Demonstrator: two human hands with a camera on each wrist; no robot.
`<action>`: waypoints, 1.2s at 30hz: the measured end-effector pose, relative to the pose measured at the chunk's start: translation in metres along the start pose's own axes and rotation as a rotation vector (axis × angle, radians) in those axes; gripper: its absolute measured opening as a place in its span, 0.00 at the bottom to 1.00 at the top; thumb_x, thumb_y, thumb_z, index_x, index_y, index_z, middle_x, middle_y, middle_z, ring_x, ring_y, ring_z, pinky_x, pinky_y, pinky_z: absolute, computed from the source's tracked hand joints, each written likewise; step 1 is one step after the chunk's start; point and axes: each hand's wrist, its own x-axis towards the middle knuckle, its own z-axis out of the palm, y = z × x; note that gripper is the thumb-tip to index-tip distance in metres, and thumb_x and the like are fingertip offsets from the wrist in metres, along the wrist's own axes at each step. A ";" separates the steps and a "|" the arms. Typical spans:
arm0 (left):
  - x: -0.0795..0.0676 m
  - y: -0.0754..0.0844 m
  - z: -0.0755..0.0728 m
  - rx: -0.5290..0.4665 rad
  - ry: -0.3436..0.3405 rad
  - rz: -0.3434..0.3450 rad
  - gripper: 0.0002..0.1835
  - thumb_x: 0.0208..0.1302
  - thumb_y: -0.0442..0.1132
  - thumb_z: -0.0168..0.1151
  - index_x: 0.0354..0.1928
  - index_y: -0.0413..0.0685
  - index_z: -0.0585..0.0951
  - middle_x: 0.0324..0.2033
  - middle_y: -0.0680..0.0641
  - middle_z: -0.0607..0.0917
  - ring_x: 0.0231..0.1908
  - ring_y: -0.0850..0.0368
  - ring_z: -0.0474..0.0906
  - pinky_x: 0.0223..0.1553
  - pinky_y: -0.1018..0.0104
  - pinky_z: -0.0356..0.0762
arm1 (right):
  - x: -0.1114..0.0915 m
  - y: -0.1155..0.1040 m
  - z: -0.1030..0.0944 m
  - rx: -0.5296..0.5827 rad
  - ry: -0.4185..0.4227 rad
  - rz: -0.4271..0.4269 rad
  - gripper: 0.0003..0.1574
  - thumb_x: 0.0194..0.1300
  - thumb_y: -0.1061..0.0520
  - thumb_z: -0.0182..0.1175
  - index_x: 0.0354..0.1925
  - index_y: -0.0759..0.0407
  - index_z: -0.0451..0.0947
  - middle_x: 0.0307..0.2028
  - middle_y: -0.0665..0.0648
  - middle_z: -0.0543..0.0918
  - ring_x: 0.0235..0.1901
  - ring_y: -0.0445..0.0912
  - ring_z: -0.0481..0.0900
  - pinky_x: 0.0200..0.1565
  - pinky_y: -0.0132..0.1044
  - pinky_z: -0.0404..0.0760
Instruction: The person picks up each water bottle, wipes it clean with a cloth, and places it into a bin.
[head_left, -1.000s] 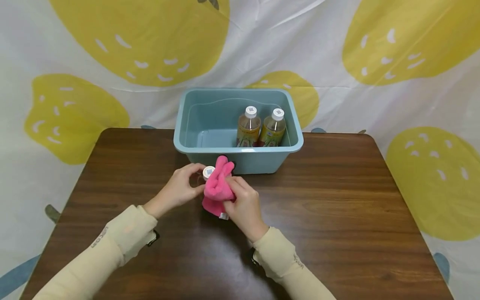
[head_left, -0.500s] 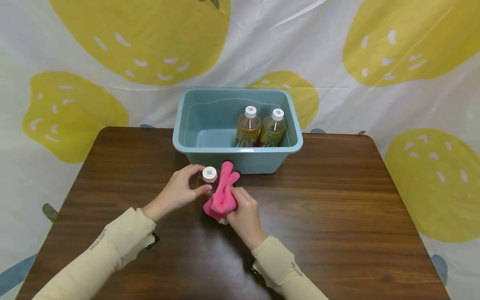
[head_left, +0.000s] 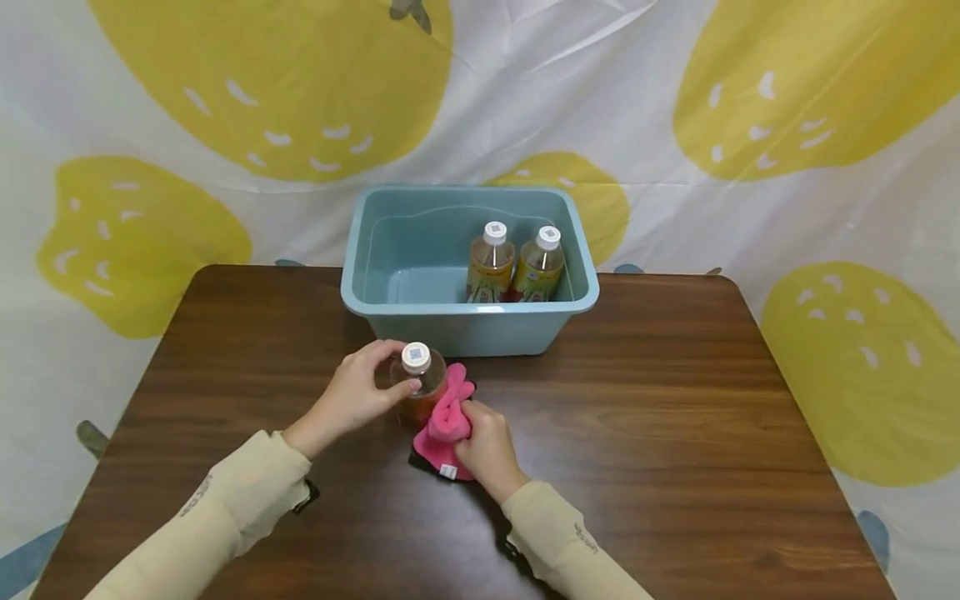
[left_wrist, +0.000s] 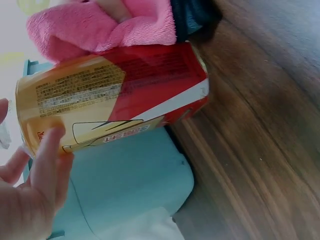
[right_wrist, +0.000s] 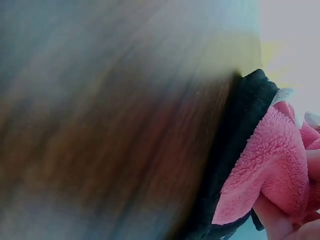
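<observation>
My left hand (head_left: pixel 351 397) holds a drink bottle (head_left: pixel 421 407) near its top, thumb on the near side and fingers behind the white cap (head_left: pixel 416 357). The bottle stands nearly upright in front of the bin. Its red and gold label (left_wrist: pixel 120 92) shows in the left wrist view, with fingertips at the gold end. My right hand (head_left: pixel 487 446) grips a bunched pink cloth (head_left: pixel 448 423) at the bottle's right side. A dark backing (right_wrist: pixel 245 115) edges the cloth in the right wrist view. The cloth covers part of the bottle in the head view.
A blue-green bin (head_left: pixel 480 333) stands behind the hands near the table's far edge. Two capped bottles, a left one (head_left: pixel 491 271) and a right one (head_left: pixel 538 271), stand in its right half. The wooden table (head_left: pixel 637 467) meets a lemon-print curtain (head_left: pixel 300 217).
The right hand has drawn the pink cloth down and toward the near edge, uncovering the bottle's cap and shoulder. The left hand keeps its hold, and the bottle shows more fully.
</observation>
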 end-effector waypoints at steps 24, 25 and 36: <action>0.003 0.005 0.003 -0.093 0.009 -0.077 0.32 0.46 0.42 0.71 0.55 0.42 0.73 0.44 0.41 0.76 0.44 0.49 0.74 0.44 0.55 0.74 | 0.011 -0.010 -0.039 0.159 0.092 -0.027 0.11 0.42 0.67 0.68 0.29 0.63 0.80 0.28 0.57 0.83 0.29 0.45 0.81 0.34 0.36 0.80; 0.003 0.003 0.002 -0.117 -0.006 -0.082 0.32 0.47 0.41 0.71 0.55 0.42 0.71 0.45 0.41 0.76 0.45 0.49 0.74 0.45 0.55 0.74 | 0.013 -0.011 -0.043 0.169 0.101 -0.036 0.11 0.43 0.67 0.68 0.29 0.63 0.80 0.28 0.57 0.83 0.29 0.45 0.81 0.34 0.36 0.80; 0.007 -0.006 -0.005 -0.290 -0.066 -0.043 0.20 0.48 0.30 0.68 0.45 0.35 0.76 0.44 0.39 0.75 0.47 0.48 0.71 0.48 0.54 0.74 | 0.046 -0.027 -0.064 0.227 0.051 -0.069 0.14 0.45 0.66 0.67 0.35 0.62 0.81 0.35 0.56 0.83 0.37 0.44 0.80 0.43 0.36 0.78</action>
